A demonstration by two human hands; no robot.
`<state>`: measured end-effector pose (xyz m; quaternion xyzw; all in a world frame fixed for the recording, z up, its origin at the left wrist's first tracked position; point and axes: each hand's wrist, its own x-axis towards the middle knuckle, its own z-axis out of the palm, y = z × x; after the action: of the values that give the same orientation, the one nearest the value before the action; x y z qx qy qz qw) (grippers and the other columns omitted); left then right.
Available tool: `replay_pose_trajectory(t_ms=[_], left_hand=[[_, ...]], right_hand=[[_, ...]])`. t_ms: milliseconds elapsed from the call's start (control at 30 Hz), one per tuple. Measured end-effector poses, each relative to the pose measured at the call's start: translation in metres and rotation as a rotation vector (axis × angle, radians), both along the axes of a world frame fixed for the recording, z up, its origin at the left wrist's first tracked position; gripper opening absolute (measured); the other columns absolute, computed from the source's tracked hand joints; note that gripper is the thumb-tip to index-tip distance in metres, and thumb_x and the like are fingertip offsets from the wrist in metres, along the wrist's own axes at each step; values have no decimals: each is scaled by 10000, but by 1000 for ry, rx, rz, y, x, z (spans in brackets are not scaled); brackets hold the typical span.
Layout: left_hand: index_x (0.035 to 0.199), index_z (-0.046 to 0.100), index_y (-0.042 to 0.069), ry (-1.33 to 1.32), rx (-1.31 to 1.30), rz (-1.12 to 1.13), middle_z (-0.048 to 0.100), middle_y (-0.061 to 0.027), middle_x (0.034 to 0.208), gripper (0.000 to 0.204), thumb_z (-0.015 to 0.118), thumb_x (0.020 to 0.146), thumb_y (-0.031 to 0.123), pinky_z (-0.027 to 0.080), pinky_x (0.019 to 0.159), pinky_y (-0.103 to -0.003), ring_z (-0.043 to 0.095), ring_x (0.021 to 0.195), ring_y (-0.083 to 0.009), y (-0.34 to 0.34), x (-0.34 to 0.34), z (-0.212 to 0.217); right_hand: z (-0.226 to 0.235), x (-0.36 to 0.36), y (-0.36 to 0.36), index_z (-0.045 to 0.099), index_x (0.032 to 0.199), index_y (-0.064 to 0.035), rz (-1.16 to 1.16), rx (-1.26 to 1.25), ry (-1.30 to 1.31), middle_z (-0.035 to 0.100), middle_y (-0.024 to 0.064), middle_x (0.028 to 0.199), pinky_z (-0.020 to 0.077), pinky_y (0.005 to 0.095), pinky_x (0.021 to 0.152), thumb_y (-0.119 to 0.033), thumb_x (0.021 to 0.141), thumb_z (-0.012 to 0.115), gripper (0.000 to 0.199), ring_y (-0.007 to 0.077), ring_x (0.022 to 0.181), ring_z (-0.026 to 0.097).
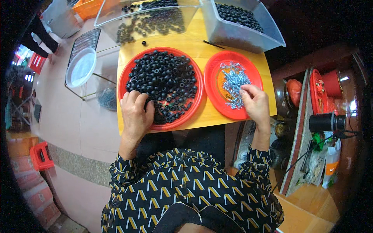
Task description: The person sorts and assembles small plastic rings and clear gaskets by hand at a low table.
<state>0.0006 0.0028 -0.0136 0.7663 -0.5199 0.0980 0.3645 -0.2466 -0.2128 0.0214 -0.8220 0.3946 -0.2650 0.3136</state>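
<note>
A large red plate (121, 83) on the yellow table holds a heap of small black round pieces (161, 75), several with a hole in the middle. My left hand (136, 110) is at its lower left rim, fingers curled together next to the pieces; what they hold is hidden. To the right is a smaller red plate (211, 73) with a pile of small silvery metal pieces (234, 83), too small to tell exactly. Above that pile's right side, my right hand (255, 103) has thumb and forefinger pinched together. Anything between those fingertips is too small to name.
Two clear plastic bins, one at back left (149, 19) and one at back right (248, 31), contain more black pieces. One loose black piece (144, 43) and a thin black stick (213, 44) lie on the yellow table (194, 33). A white basin (81, 68) stands left; shelves (299, 136) stand right.
</note>
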Motion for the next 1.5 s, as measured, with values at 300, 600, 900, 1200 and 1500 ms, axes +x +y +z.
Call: replay_pose_trajectory(t_ms=[300,600,900,1200,1500], left_hand=[[886,584,-34,478,-218,-203,558,-126,833,197,621,694,-52,446,619,-268,554,706,-199,1,-33,16],[891,576,-33,542,-258,-285,556,-118,844,210,628,689,-57,436,583,-239,542,681,-162,7,-44,4],[881,570,-33,701,-298,-320,554,-100,885,192,599,699,-90,428,597,-219,538,723,-136,15,-41,-3],[932,570,-39,995,-334,-352,556,-95,932,193,568,747,-96,430,709,-218,529,839,-124,19,-42,0],[975,556,-36,1348,-399,-429,544,-71,951,186,570,790,-54,433,724,-209,518,837,-101,22,-49,-3]], right_hand=[[-16,21,9,568,774,-12,112,-493,358,552,169,771,449,405,688,-93,720,620,111,328,774,543],[-30,26,10,539,764,-13,117,-578,481,508,171,739,450,415,676,-10,687,586,90,338,745,534],[-23,20,7,575,839,-10,259,-538,359,531,160,779,467,402,667,14,705,529,144,314,762,547],[-11,10,-12,582,909,8,99,573,-280,546,22,710,401,183,551,-43,861,500,108,60,609,479],[-12,17,-1,550,892,-2,85,619,-364,564,44,741,443,198,536,-78,871,514,87,88,617,534]])
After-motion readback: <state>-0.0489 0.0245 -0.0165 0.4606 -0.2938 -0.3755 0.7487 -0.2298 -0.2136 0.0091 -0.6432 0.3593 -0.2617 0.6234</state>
